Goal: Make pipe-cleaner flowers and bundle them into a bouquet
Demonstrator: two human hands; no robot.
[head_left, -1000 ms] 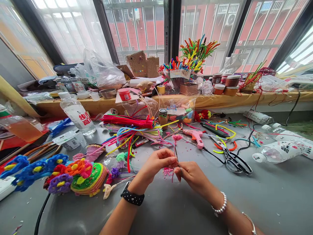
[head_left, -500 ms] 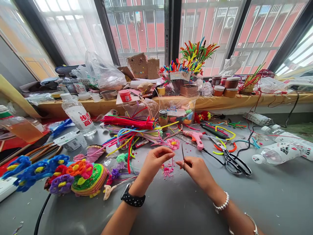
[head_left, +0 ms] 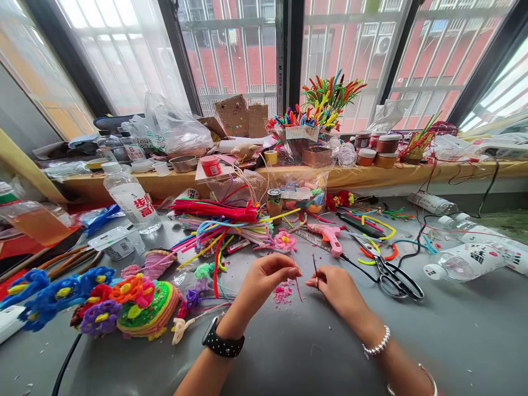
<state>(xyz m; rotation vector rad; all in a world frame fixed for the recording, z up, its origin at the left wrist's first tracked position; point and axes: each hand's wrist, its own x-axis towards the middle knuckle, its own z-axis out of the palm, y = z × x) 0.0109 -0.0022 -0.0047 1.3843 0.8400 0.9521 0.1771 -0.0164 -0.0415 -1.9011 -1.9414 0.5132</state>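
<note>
My left hand point(head_left: 275, 275) is closed in a pinch on the thin stem of a pink fuzzy flower point(head_left: 284, 240) with a pale yellow centre. The flower head stands above the fingertips, and the bare stem slants out below them. To its right, my right hand point(head_left: 336, 289) is closed around a thin dark pointed tool point(head_left: 315, 267), tip upward; its exact kind is too small to tell. A small gap separates the tool from the stem. Below the fingers, pink fluff scraps point(head_left: 282, 293) lie on the grey table point(head_left: 313, 352).
A pink glue gun point(head_left: 330, 235) and large scissors point(head_left: 391, 275) lie to the right, near plastic bottles point(head_left: 466, 261). Bundled pipe cleaners point(head_left: 214, 209) fill the middle back. At left are fuzzy flowers point(head_left: 61, 294) and a water bottle point(head_left: 132, 198). A crowded ledge point(head_left: 181, 179) runs behind.
My right hand has shifted slightly right and down, widening the gap to the stem. My left hand has moved a little right and down, and more stem now shows below its fingers.
</note>
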